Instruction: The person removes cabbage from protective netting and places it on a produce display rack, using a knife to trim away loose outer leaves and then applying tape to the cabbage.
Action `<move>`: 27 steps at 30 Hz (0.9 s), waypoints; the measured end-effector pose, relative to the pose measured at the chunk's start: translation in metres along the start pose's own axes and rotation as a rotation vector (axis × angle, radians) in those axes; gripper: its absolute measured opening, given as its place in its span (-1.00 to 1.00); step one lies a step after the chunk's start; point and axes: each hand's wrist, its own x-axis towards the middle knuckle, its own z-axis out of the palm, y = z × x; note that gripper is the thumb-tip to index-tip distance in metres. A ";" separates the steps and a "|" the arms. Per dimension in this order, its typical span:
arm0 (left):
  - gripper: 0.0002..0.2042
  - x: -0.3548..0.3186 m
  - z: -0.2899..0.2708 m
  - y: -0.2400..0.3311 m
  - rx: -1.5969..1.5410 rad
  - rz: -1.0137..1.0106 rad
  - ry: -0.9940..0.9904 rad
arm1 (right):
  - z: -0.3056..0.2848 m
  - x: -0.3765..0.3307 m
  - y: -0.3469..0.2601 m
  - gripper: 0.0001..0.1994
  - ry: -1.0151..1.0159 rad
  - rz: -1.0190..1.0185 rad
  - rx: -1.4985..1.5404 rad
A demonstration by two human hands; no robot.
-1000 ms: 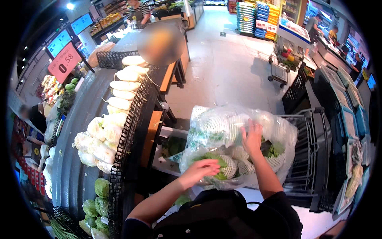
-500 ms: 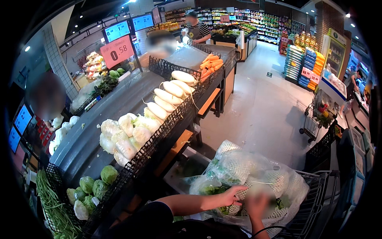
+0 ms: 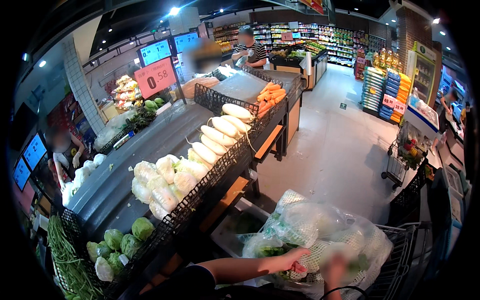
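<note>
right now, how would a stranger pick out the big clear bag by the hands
Start at the long grey vegetable stand on the left. Then look lower right, where a bulging clear bag lies by some cart bars, left hand and right hand over it. Unlike the loose cabbages on the stand, its contents show white netting through the plastic.

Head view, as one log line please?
left hand: fingers spread, at plastic bag | right hand: blurred, at bag | green cabbages: left

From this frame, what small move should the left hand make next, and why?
Probably close its fingers around the white net-sleeved produce beside it: the left hand is open, apparently holding nothing, at the clear plastic bag. The right hand's grip is blurred.
</note>
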 end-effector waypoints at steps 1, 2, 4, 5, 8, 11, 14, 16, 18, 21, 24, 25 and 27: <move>-0.48 0.005 -0.002 0.003 -0.011 -0.087 -0.036 | 0.001 0.001 -0.002 -0.59 -0.010 0.024 0.007; -0.47 0.009 -0.004 0.006 0.034 -0.107 -0.072 | 0.000 -0.001 -0.003 -0.59 -0.045 0.110 0.195; -0.44 0.009 -0.004 0.009 0.119 -0.179 -0.121 | -0.006 -0.006 -0.008 -0.59 -0.094 0.292 0.568; -0.42 0.004 -0.002 0.010 0.155 -0.150 -0.180 | -0.011 -0.009 -0.012 -0.59 -0.132 0.373 0.758; -0.36 -0.026 0.014 0.004 0.319 0.022 -0.183 | -0.034 -0.013 -0.028 -0.60 -0.158 0.586 1.158; -0.12 -0.072 0.027 0.009 0.470 0.094 -0.065 | -0.077 -0.010 -0.060 -0.63 -0.047 0.530 1.202; -0.01 -0.114 0.030 0.009 0.523 0.506 -0.166 | -0.130 -0.023 -0.111 -0.65 0.070 0.228 1.010; -0.15 -0.134 0.022 0.011 0.073 0.381 -0.043 | -0.163 -0.047 -0.148 -0.66 0.106 -0.079 0.696; -0.34 -0.157 0.001 0.009 -0.351 0.586 -0.226 | -0.189 -0.064 -0.186 -0.67 0.073 -0.367 0.514; -0.29 -0.201 -0.051 -0.005 -0.563 0.898 -0.384 | -0.179 -0.057 -0.261 -0.44 -0.208 -0.502 1.199; -0.26 -0.252 -0.102 -0.052 -0.611 0.931 0.007 | -0.173 -0.041 -0.330 -0.23 -0.708 -0.707 1.180; -0.32 -0.267 -0.118 -0.072 -0.652 0.974 0.057 | -0.165 -0.060 -0.352 -0.22 -0.784 -0.594 1.215; -0.47 -0.297 -0.149 -0.121 -0.678 1.065 -0.239 | -0.148 -0.088 -0.391 -0.23 -1.169 -0.370 1.318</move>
